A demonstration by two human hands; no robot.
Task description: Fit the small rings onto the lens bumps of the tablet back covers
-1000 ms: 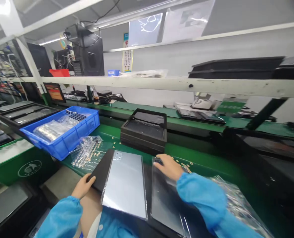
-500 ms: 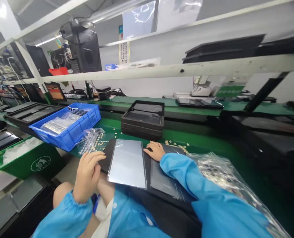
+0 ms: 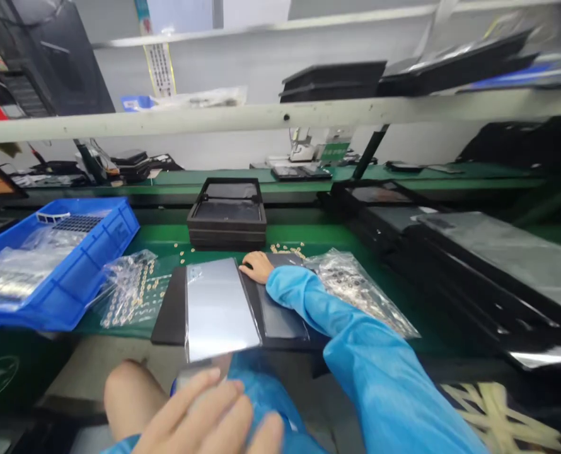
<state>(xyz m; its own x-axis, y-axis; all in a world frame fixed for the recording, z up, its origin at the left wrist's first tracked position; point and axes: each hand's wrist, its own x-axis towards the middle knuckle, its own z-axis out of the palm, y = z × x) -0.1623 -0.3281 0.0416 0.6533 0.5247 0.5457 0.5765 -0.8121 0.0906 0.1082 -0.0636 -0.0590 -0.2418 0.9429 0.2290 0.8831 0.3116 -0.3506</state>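
Two bare hands are at a green bench [image 3: 304,234], with a silver panel [image 3: 219,309] in clear film lying flat before the person. Clock directions here are taken from that panel, with 12 o'clock pointing away from the person. The right hand [image 3: 258,266], coming out of a blue sleeve [image 3: 356,353], is at about 1 o'clock, just beside the panel's upper right edge. Its fingers [image 3: 248,266] lie nearly flat and slightly curled on a dark panel [image 3: 280,321], pointing toward the silver panel, and grip nothing. The left hand [image 3: 205,410] is at about 6 o'clock, close to the camera and blurred, its fingers [image 3: 224,410] spread open just below the silver panel's lower edge. Whether they touch the film or the grey edge beneath them cannot be told. A black pad [image 3: 169,309] lies under the silver panel and shows along its 9 o'clock side. Further out at 9 o'clock are a clear bag of brass washers [image 3: 127,293] and then a blue crate [image 3: 96,265] holding bagged parts. A black tray stack [image 3: 227,214] stands at 12 o'clock, with loose washers [image 3: 285,250] at about 1 o'clock. A second clear bag [image 3: 356,291] lies at 2 o'clock, and black trays [image 3: 451,271] sit at 3 o'clock.
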